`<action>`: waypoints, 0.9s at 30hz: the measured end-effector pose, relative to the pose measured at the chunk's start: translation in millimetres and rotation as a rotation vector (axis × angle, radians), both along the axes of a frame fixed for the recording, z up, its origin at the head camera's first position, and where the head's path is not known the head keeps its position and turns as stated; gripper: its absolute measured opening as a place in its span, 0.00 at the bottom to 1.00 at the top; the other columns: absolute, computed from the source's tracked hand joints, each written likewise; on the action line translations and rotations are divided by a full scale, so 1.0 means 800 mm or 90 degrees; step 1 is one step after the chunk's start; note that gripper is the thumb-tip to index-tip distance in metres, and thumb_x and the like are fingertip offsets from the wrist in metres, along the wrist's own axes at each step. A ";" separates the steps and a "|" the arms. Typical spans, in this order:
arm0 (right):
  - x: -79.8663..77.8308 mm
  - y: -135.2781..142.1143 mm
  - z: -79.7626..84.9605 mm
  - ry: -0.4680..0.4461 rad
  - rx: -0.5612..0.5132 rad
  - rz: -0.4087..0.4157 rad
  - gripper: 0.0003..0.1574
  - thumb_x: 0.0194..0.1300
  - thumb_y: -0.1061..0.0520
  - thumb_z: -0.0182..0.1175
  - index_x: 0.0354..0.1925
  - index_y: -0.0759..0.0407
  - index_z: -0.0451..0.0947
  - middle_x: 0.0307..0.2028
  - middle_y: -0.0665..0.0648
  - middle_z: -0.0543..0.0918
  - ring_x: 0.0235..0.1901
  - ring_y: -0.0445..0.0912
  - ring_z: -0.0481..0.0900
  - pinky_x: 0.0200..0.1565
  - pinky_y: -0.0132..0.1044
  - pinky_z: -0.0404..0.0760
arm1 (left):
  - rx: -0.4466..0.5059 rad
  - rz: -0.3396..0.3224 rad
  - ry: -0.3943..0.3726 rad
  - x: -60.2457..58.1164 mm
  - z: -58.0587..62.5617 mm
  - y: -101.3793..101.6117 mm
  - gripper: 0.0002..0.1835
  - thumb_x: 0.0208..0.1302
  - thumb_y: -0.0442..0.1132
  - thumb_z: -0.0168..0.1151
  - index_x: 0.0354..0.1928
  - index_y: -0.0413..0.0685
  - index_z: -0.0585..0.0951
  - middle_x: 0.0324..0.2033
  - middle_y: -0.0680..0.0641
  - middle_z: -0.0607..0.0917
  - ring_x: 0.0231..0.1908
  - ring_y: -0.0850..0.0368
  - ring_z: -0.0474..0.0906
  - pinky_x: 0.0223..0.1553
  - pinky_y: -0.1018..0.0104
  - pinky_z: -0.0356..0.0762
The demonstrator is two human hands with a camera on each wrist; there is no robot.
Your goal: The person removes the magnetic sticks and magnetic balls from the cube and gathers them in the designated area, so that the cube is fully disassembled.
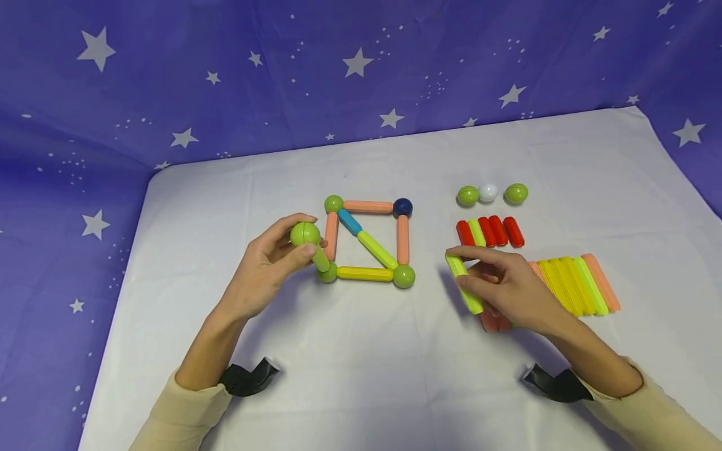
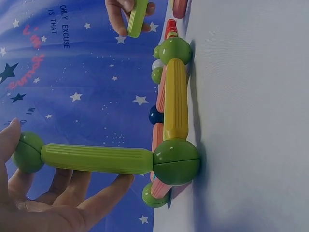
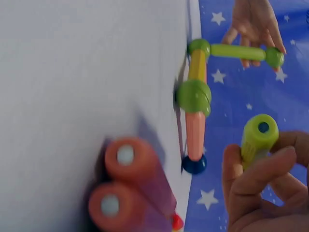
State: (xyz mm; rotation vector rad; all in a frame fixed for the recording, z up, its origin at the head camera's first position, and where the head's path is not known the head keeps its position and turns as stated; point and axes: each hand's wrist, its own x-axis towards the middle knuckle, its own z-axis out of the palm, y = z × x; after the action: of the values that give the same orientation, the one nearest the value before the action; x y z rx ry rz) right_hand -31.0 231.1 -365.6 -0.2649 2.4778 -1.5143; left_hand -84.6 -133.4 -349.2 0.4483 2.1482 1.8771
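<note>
- Left fingers (image 1: 286, 223) grip a green ball (image 1: 305, 233) atop an upright rod (image 1: 321, 259), left of frame centre.
- Right fingers (image 1: 479, 253) pinch a lime rod (image 1: 471, 299), right of centre.

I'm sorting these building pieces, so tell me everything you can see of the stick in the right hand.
The stick is bright yellow-green, short and straight, with ribbed sides; the end facing the right wrist camera has a dark round spot. It looks like plastic. The right hand pinches it between thumb and fingers, above the white table and right of the ball-and-stick square. It slants in the head view, and no ball is attached.
</note>
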 end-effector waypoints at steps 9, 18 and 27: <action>0.012 0.039 0.006 -0.012 0.020 -0.014 0.31 0.66 0.62 0.64 0.66 0.51 0.73 0.46 0.58 0.77 0.39 0.47 0.78 0.16 0.39 0.73 | 0.009 -0.009 0.004 0.001 -0.001 -0.001 0.21 0.73 0.32 0.56 0.65 0.40 0.70 0.52 0.36 0.78 0.52 0.39 0.79 0.51 0.56 0.79; 0.027 0.096 0.005 0.014 0.122 -0.083 0.30 0.65 0.60 0.66 0.64 0.52 0.75 0.47 0.50 0.80 0.39 0.42 0.77 0.25 0.36 0.80 | 0.010 -0.015 0.009 0.002 0.001 -0.001 0.21 0.73 0.32 0.56 0.65 0.39 0.70 0.52 0.35 0.79 0.53 0.38 0.79 0.51 0.57 0.79; 0.031 0.175 -0.003 0.039 0.298 -0.180 0.31 0.67 0.57 0.65 0.66 0.58 0.72 0.55 0.50 0.75 0.40 0.34 0.69 0.24 0.32 0.75 | 0.022 -0.017 0.011 0.001 -0.001 -0.003 0.21 0.72 0.30 0.56 0.64 0.38 0.70 0.52 0.34 0.78 0.52 0.37 0.79 0.50 0.54 0.79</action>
State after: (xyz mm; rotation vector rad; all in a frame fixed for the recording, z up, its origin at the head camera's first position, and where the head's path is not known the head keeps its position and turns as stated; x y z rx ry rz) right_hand -6.2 370.9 -367.7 0.1271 2.9191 -0.9696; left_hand -83.9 -135.5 -349.6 0.4992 2.1122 1.9054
